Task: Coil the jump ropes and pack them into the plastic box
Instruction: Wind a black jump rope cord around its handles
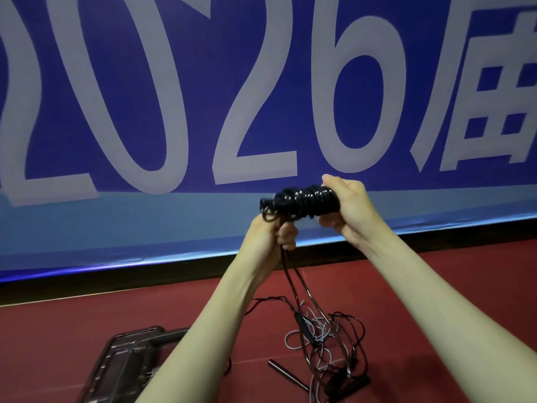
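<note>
I hold a black jump rope coil (302, 202) up in front of me, wound tightly into a short bundle. My right hand (347, 209) grips the bundle's right end. My left hand (271, 232) pinches the loose cord just under the bundle's left end, and two strands hang from it down to the floor. On the red floor lies a tangle of black and grey jump ropes (322, 341) with black handles. The clear plastic box (125, 362) sits at the lower left, partly hidden by my left forearm.
A large blue banner (203, 97) with white digits fills the wall ahead, above a black base strip. A loose black handle (279, 365) lies on the red floor beside the tangle.
</note>
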`<action>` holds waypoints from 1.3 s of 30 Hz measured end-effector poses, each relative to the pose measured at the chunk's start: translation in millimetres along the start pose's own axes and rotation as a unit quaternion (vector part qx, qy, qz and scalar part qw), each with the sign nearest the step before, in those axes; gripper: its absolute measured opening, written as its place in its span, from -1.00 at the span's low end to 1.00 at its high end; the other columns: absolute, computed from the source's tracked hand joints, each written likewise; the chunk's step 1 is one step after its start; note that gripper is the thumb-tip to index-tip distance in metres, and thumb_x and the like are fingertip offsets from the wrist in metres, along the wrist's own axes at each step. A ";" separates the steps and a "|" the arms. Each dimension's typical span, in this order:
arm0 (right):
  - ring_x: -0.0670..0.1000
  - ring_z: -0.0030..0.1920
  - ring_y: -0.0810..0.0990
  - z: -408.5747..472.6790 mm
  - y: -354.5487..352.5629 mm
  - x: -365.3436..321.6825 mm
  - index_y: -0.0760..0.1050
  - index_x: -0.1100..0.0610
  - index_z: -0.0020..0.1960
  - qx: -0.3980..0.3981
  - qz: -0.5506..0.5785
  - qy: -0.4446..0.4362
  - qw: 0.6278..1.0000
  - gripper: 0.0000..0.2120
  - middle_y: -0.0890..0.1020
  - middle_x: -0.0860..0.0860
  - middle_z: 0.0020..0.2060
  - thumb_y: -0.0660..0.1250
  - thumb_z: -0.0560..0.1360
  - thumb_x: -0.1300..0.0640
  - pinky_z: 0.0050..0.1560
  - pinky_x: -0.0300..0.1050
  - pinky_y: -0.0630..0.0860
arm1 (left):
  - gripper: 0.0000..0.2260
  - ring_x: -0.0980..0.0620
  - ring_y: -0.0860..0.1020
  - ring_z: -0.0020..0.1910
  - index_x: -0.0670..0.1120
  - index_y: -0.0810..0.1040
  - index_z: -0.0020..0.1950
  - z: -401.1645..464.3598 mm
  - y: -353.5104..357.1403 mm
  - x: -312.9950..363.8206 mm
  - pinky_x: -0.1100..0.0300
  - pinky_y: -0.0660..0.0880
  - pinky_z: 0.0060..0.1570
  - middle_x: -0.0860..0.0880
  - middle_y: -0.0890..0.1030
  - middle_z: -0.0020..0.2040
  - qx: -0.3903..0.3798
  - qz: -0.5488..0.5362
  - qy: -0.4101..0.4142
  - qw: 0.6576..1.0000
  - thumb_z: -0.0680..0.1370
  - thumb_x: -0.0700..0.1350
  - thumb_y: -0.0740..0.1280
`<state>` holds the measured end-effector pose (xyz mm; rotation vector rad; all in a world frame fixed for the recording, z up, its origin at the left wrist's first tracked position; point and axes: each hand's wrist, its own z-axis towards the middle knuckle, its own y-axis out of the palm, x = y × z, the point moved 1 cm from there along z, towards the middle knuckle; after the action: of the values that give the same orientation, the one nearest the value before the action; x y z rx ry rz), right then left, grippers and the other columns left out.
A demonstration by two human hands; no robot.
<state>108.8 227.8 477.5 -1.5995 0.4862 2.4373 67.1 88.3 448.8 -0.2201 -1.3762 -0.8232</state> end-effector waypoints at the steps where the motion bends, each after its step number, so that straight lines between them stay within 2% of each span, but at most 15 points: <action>1: -0.06 -0.57 0.42 1.0 -0.1 -0.6 0.27 0.15 -0.39 0.022 0.012 0.000 1.000 -0.60 0.36 -0.05 -0.59 0.15 0.63 0.22 -0.57 -0.26 0.24 | -0.70 0.16 0.13 -0.54 -0.04 0.33 -0.28 -0.8 4.5 -2.2 0.34 0.13 -0.52 0.09 0.22 -0.50 0.009 0.008 -0.008 1.000 0.66 -0.13 0.05; 4: 0.03 -0.52 0.43 5.8 -2.8 0.5 0.25 0.14 -0.39 0.088 -0.004 -0.007 0.996 -0.62 0.37 -0.01 -0.58 0.15 0.60 0.25 -0.55 -0.25 0.25 | -0.73 0.14 0.11 -0.53 -0.04 0.29 -0.25 -1.2 14.7 -4.5 0.32 0.09 -0.53 0.08 0.20 -0.48 0.049 0.055 -0.018 0.997 0.66 -0.08 0.07; 6: 0.12 -0.42 0.37 11.8 -8.9 6.4 0.22 0.11 -0.38 0.141 -0.029 -0.008 0.990 -0.67 0.32 0.11 -0.49 0.15 0.56 0.25 -0.50 -0.22 0.23 | -0.72 0.13 0.15 -0.53 -0.08 0.34 -0.20 -1.2 15.3 -3.7 0.32 0.12 -0.53 0.08 0.25 -0.49 0.077 0.135 0.002 0.988 0.68 -0.06 0.06; 8: 0.13 -0.33 0.28 16.0 -14.4 10.3 0.20 0.07 -0.37 0.188 -0.059 -0.011 0.980 -0.69 0.25 0.11 -0.42 0.15 0.52 0.23 -0.45 -0.16 0.20 | -0.72 0.12 0.22 -0.52 -0.10 0.41 -0.18 -2.2 13.1 -4.1 0.27 0.18 -0.49 0.06 0.31 -0.46 0.089 0.252 0.026 0.963 0.68 -0.07 0.05; 11: 0.05 -0.40 0.18 16.9 -23.1 9.6 0.12 0.07 -0.40 0.240 -0.088 -0.021 0.967 -0.64 0.17 0.02 -0.48 0.13 0.52 0.24 -0.42 -0.10 0.18 | -0.67 0.12 0.33 -0.49 -0.08 0.56 -0.12 -3.8 10.2 -4.4 0.25 0.27 -0.42 0.05 0.44 -0.39 0.074 0.418 0.034 0.905 0.68 -0.04 0.07; 15: 0.02 -0.40 0.17 15.7 -37.1 8.4 0.11 0.09 -0.40 0.297 -0.164 -0.046 0.939 -0.63 0.17 0.00 -0.49 0.11 0.56 0.20 -0.34 -0.04 0.20 | -0.69 0.14 0.34 -0.53 -0.13 0.60 0.01 -4.2 7.4 -1.9 0.25 0.29 -0.41 0.06 0.54 -0.38 0.054 0.456 -0.028 0.888 0.67 -0.03 0.11; 18: -0.01 -0.41 0.14 13.1 -42.2 10.4 0.08 0.11 -0.41 0.282 -0.240 -0.091 0.924 -0.57 0.17 -0.04 -0.54 0.09 0.62 0.18 -0.36 -0.14 0.09 | -0.77 0.14 0.38 -0.49 -0.13 0.50 0.02 -7.7 10.8 -2.3 0.25 0.31 -0.42 0.04 0.58 -0.36 0.037 0.509 -0.007 0.860 0.65 -0.04 0.13; 21: -0.02 -0.40 0.15 10.4 -46.4 10.9 0.08 0.12 -0.43 0.255 -0.309 -0.154 0.903 -0.53 0.20 -0.06 -0.59 0.08 0.65 0.16 -0.38 -0.10 0.06 | -0.81 0.06 0.48 -0.40 -0.16 0.50 -0.03 -8.6 12.3 3.4 0.25 0.37 -0.40 -0.07 0.61 -0.28 0.008 0.571 0.051 0.820 0.62 -0.05 0.22; 24: -0.01 -0.46 0.14 8.1 -44.7 9.0 0.09 0.12 -0.43 0.236 -0.348 -0.203 0.884 -0.52 0.19 0.00 -0.56 0.09 0.65 0.18 -0.39 -0.08 0.08 | -0.82 -0.10 0.55 -0.29 -0.15 0.54 -0.05 -7.5 7.5 11.5 0.09 0.50 -0.26 -0.12 0.59 -0.27 -0.012 0.617 0.103 0.780 0.60 -0.06 0.26; 26: -0.03 -0.48 0.13 4.9 -39.8 5.2 0.09 0.11 -0.43 0.228 -0.355 -0.210 0.882 -0.52 0.19 -0.01 -0.56 0.10 0.65 0.18 -0.43 -0.15 0.07 | -0.83 -0.11 0.53 -0.30 -0.13 0.55 -0.06 -8.8 5.6 15.7 0.04 0.49 -0.26 -0.10 0.57 -0.29 -0.015 0.640 0.133 0.756 0.61 -0.06 0.26; 29: -0.01 -0.43 0.12 7.8 -38.8 5.5 0.08 0.10 -0.41 0.263 -0.274 -0.141 0.915 -0.55 0.16 -0.02 -0.53 0.10 0.63 0.17 -0.39 -0.15 0.15 | -0.85 -0.03 0.47 -0.38 -0.10 0.55 -0.08 -11.4 4.9 22.6 0.15 0.36 -0.33 -0.04 0.54 -0.33 -0.018 0.635 0.158 0.756 0.60 -0.06 0.28; 32: 0.00 -0.42 0.12 10.6 -37.1 10.2 0.08 0.08 -0.41 0.293 -0.183 -0.065 0.936 -0.59 0.14 -0.03 -0.51 0.12 0.59 0.17 -0.32 -0.03 0.19 | -0.84 -0.10 0.45 -0.35 -0.13 0.52 -0.09 -14.1 10.6 24.3 0.08 0.41 -0.32 -0.08 0.54 -0.31 -0.036 0.648 0.191 0.736 0.61 -0.06 0.27; 36: -0.01 -0.43 0.11 7.2 -33.6 11.1 0.07 0.11 -0.41 0.263 -0.264 -0.107 0.922 -0.56 0.14 0.01 -0.51 0.10 0.62 0.18 -0.37 -0.10 0.07 | -0.80 -0.11 0.32 -0.35 -0.06 0.35 -0.18 -18.4 16.8 16.9 0.10 0.25 -0.33 0.02 0.35 -0.41 -0.073 0.677 0.209 0.702 0.62 -0.06 0.25; 39: -0.01 -0.41 0.13 4.4 -37.5 9.0 0.07 0.11 -0.42 0.242 -0.313 -0.152 0.906 -0.53 0.15 0.00 -0.54 0.10 0.65 0.18 -0.40 -0.09 0.07 | -0.84 -0.11 0.39 -0.34 -0.08 0.50 -0.13 -17.8 8.5 23.8 0.09 0.32 -0.32 0.02 0.42 -0.38 -0.066 0.656 0.215 0.720 0.61 -0.04 0.28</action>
<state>113.8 264.1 464.6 -0.9496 0.3975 1.8325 85.6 74.6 469.5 -0.9233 -0.4320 0.2635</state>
